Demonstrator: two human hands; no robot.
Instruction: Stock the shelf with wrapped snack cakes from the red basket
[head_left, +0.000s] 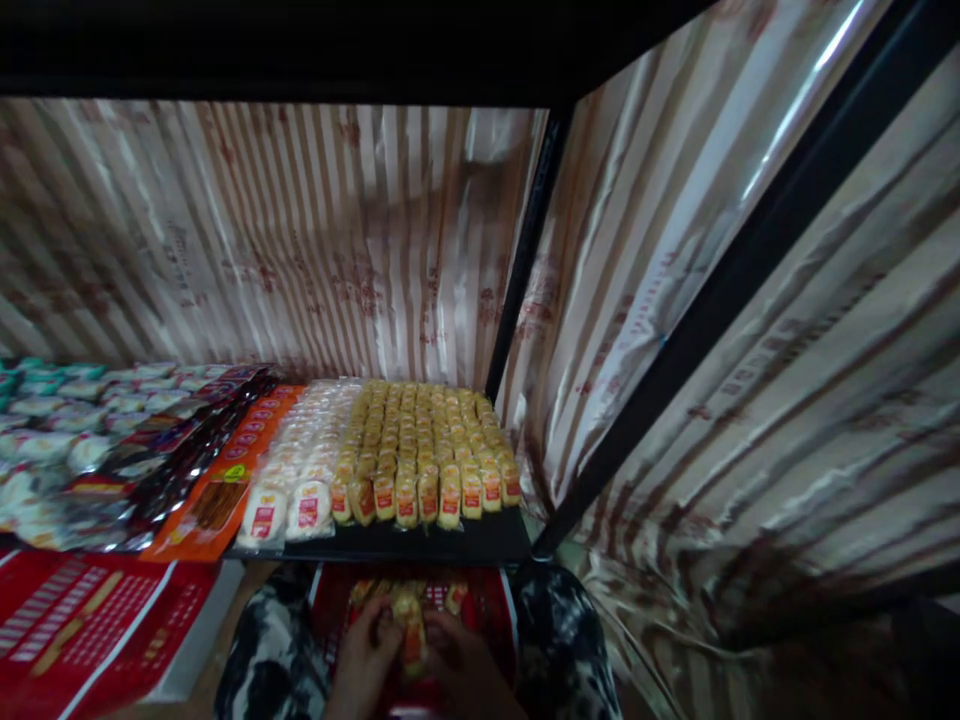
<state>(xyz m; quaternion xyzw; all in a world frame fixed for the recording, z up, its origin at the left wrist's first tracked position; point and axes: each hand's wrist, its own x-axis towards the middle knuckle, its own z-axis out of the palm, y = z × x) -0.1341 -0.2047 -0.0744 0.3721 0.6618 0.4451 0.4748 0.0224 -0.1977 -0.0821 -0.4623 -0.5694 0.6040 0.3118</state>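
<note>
Between my knees stands a red box (513, 625) with a few yellow-wrapped snacks (455, 597) visible in it. My left hand (366, 645) pinches the left side of a yellow packaged snack (409, 620) with an orange label. On its other side, my right hand (459, 655) closes its fingers against the same snack, which is held over the box. Dim light and blur hide the exact finger contact. Just beyond the box, rows of matching yellow packaged snacks (427, 450) stand upright on a black shelf (435, 543).
White packaged snacks (281, 510), an orange packet (202, 510) and dark shiny packets (161, 470) line the shelf leftwards. A red printed carton (90, 630) is at the lower left. Black posts (652, 315) and striped plastic sheeting (360, 240) bound the right and back.
</note>
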